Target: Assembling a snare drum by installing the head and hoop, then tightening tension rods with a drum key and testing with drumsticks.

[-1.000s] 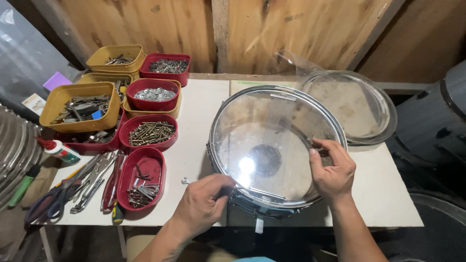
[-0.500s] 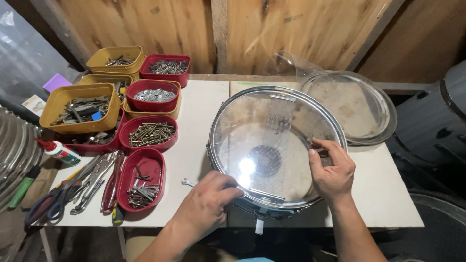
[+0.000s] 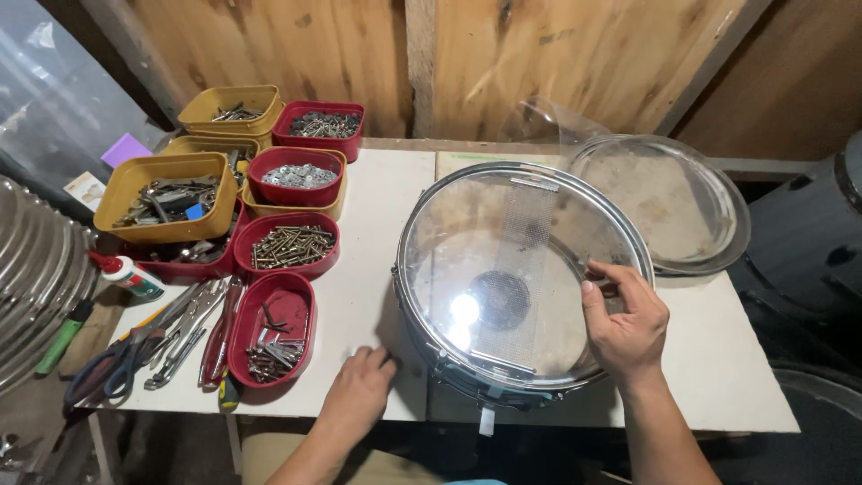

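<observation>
A snare drum [image 3: 516,224] with a clear head and a chrome hoop lies flat on the white table [image 3: 377,216]. My right hand [image 3: 628,328] grips the drum's right rim, with the thumb on the clear head and the fingers over the hoop. My left hand [image 3: 359,391] is knuckles-up on the table just left of the drum, near the front edge. Its bent fingertips touch the tabletop beside a tiny pale piece [image 3: 349,352]. Whether they pinch anything is hidden.
Red and yellow trays [image 3: 283,314] of screws, washers and bolts fill the table's left side. Pliers, scissors [image 3: 108,373] and a glue bottle [image 3: 126,274] lie at the left edge. A second clear drum head [image 3: 664,198] sits back right, and a black shell [image 3: 808,242] stands to the right.
My left hand has left the drum's front rim and moved left onto the table. The right hand and the drum have stayed put.
</observation>
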